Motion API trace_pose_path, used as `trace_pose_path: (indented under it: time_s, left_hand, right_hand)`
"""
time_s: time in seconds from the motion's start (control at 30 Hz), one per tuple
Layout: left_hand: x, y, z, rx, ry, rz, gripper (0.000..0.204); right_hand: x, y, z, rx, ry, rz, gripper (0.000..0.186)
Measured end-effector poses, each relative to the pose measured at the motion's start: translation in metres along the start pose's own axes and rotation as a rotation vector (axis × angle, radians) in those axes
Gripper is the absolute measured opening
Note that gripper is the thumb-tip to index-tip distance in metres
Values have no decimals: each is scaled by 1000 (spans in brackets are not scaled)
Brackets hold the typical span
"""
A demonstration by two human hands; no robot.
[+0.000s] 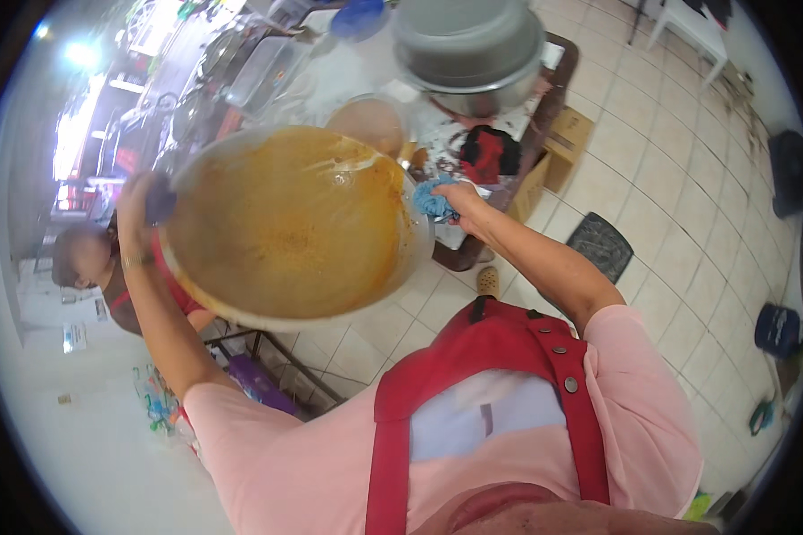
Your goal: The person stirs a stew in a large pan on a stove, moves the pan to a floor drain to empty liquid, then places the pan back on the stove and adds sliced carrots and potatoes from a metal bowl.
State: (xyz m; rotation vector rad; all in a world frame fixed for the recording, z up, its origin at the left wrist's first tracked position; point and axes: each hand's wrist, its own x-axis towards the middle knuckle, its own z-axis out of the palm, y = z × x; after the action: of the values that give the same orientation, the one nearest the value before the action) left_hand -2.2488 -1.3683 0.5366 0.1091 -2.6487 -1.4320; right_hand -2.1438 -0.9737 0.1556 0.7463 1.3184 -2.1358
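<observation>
A large, wide metal pan (285, 223) is held up in front of me, tilted so that its inside faces me. An orange-brown, greasy film coats that inside. At its left rim my left hand (132, 209) is closed around a dark blue cloth (159, 200). My right hand (462, 200) grips the opposite rim through a crumpled light blue cloth (430, 198). Behind the pan's far edge, a round container (366, 123) with brownish contents is partly hidden.
On the table (562, 85) stands a big lidded metal pot (468, 49), near a black and red cloth (491, 153). A cardboard box (569, 134) sits beside the table. Another person (125, 290) is at the left, close to the pan. A dark mat (600, 248) lies on the tiled floor.
</observation>
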Motion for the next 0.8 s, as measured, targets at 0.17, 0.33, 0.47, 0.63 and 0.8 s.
trace_pose_path:
  time_s: [0.17,0.33,0.47,0.63,0.8]
  left_hand:
    - [-92,-42,67,-201,114,-31,23]
    - [-189,-4,238,-493,-144,108,33]
    - [-236,36,346,-449,-229,-20,31]
    - [-303,118,579,-434,-494,96,35]
    - [-373,209,737,-419,-1008,75,36]
  right_hand:
    - [-96,4,-109,137,162,-422,28]
    - [-213,27,-263,208,484,-612,53]
    - [-285,60,-384,250,670,-637,77]
    - [-435,128,-561,436,1054,-648,74]
    - [-517,212,-652,695,1285,-691,78]
